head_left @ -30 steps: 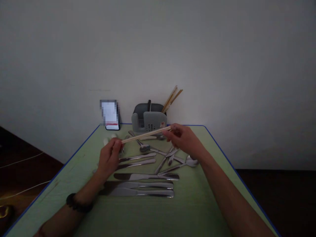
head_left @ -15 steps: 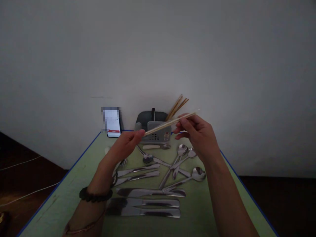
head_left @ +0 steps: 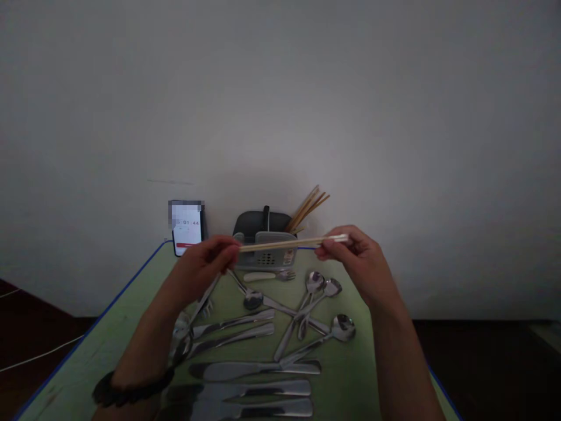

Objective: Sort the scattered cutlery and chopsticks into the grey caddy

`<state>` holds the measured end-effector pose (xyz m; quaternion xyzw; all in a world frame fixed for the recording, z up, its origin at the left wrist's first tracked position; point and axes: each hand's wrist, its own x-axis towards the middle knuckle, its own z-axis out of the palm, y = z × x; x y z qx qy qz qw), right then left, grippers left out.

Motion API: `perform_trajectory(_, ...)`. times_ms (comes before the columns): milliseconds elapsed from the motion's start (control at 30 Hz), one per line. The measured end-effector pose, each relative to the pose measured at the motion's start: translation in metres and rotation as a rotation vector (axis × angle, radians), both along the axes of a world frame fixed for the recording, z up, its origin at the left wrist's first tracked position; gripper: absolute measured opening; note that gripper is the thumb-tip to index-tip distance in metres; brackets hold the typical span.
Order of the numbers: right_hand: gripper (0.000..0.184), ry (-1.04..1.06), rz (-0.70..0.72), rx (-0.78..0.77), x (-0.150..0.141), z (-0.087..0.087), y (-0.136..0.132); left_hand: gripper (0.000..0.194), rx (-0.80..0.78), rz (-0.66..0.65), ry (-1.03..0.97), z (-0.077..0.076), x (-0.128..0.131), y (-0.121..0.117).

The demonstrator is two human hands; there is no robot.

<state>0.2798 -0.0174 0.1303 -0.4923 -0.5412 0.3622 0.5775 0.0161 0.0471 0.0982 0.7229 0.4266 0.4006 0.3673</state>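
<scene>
Pale wooden chopsticks (head_left: 280, 244) stretch almost level between my hands, above the table. My left hand (head_left: 210, 257) pinches their left end between thumb and fingers. My right hand (head_left: 350, 248) is closed round the other end, where a whitish tip pokes past the fingers. How many sticks there are I cannot tell. Just behind them stands a grey cutlery holder (head_left: 249, 224), with several brown chopsticks (head_left: 307, 210) leaning out of its right side. Below lies a fork with a white handle (head_left: 263, 276).
On the green table (head_left: 346, 374) lie several spoons (head_left: 343, 327) crossing on the right, several table knives (head_left: 280, 387) near the front, and more cutlery (head_left: 232, 321) at the left, partly behind my left arm. A phone (head_left: 187, 225) leans against the wall at the back left.
The chopsticks have gone from slanting up to the right to nearly level. My right hand has lowered and closed round their right end. The view has shifted slightly.
</scene>
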Motion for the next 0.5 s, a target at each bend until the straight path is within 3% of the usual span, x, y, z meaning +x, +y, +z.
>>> perform_trajectory(100, 0.020, -0.269, 0.362, -0.275, 0.007, 0.006, -0.013, 0.018, 0.017, 0.158, -0.242, 0.006, 0.003, -0.003)
perform_trajectory(200, 0.019, -0.545, 0.539, -0.295, -0.006, 0.011, -0.020, 0.018, 0.014, 0.117, -0.286, 0.011, 0.016, -0.011)
perform_trajectory(333, 0.022, -0.720, 0.398, -0.060, -0.030, 0.013, -0.017, 0.022, 0.058, -0.021, -0.122, 0.017, 0.036, -0.024)
perform_trajectory(500, 0.018, -0.706, 0.135, 0.078, -0.022, 0.013, -0.015, 0.031, 0.071, -0.046, -0.094, 0.016, 0.039, -0.027)
